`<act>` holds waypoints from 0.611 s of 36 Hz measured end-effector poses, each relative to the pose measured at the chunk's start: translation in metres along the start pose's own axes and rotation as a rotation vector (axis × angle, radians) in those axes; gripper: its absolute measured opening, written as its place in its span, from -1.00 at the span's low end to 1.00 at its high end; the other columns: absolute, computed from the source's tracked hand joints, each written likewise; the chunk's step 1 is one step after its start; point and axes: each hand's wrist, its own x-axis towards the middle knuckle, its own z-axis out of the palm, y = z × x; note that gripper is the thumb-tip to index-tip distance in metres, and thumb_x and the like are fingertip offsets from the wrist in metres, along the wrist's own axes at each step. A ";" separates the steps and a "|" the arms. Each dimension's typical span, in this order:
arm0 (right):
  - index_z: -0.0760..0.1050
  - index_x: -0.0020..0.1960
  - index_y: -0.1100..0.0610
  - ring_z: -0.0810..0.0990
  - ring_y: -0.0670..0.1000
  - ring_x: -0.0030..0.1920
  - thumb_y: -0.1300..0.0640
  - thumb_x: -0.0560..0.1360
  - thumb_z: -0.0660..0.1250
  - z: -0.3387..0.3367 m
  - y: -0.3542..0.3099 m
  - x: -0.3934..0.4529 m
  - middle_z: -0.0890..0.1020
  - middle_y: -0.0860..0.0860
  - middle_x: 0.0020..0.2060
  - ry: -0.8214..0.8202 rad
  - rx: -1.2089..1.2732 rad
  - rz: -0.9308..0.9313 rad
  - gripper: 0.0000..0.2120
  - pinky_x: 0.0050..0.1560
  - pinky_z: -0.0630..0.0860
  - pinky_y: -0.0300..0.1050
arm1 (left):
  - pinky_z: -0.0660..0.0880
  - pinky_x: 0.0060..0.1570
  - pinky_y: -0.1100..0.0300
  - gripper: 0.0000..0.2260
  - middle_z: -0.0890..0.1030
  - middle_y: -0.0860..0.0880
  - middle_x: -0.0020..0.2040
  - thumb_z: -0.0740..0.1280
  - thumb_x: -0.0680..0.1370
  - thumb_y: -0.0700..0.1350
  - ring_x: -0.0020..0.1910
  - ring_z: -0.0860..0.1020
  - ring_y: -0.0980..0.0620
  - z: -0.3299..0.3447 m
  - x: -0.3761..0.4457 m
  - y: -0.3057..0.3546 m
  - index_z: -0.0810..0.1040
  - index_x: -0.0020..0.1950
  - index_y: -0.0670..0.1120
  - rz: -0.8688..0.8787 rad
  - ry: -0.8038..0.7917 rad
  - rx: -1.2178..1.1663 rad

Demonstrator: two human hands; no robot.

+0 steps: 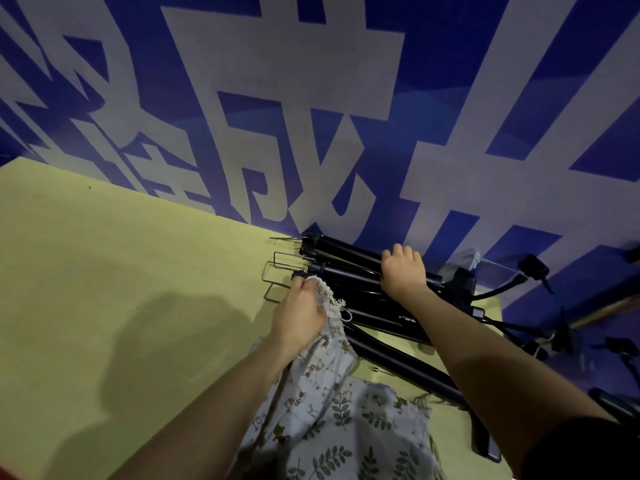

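Observation:
A black folding rack [349,261] with several tubes and metal wire loops [277,268] lies on the yellow floor against the wall. My right hand [403,271] grips one of its upper black tubes from above. My left hand [301,310] pinches the gathered edge of a white printed cloth [332,403] next to the rack's wire loops. The cloth, patterned with leaves and small animals, hangs down from my left hand toward the bottom of the view and covers part of the rack.
A blue wall [311,98] with large white lettering rises right behind the rack. Black cables and stands [540,327] lie to the right along the wall. Bare yellow floor [121,271] spreads to the left, with my shadow on it.

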 end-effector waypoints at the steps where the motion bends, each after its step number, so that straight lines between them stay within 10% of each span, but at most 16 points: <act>1: 0.34 0.28 0.24 0.41 0.20 0.22 0.20 0.53 0.23 -0.001 0.000 0.001 0.44 0.18 0.21 0.020 0.009 -0.006 -0.66 0.20 0.35 -0.01 | 0.46 -0.02 0.11 -0.59 0.36 -0.09 0.28 0.22 0.54 -0.21 0.16 0.48 -0.09 0.000 0.000 -0.001 0.31 0.40 -0.16 0.002 0.004 0.005; 11: 0.19 0.34 0.12 0.56 0.15 -0.13 0.25 0.53 0.21 -0.036 0.002 -0.019 0.53 0.10 -0.01 0.200 0.047 -0.027 -0.58 -0.29 0.33 -0.08 | 0.50 0.03 0.06 -0.55 0.33 -0.07 0.32 0.24 0.54 -0.20 0.16 0.49 -0.09 -0.008 -0.012 0.002 0.28 0.43 -0.13 0.026 0.016 0.003; 22: 0.24 0.34 0.08 0.56 0.19 -0.03 0.11 0.51 0.25 -0.093 0.004 -0.067 0.55 0.09 0.02 0.390 0.091 -0.086 -0.57 -0.19 0.30 -0.08 | 0.46 0.00 0.17 -0.56 0.29 -0.03 0.37 0.21 0.58 -0.18 0.12 0.51 -0.04 -0.032 -0.046 0.012 0.25 0.46 -0.13 0.093 0.109 -0.053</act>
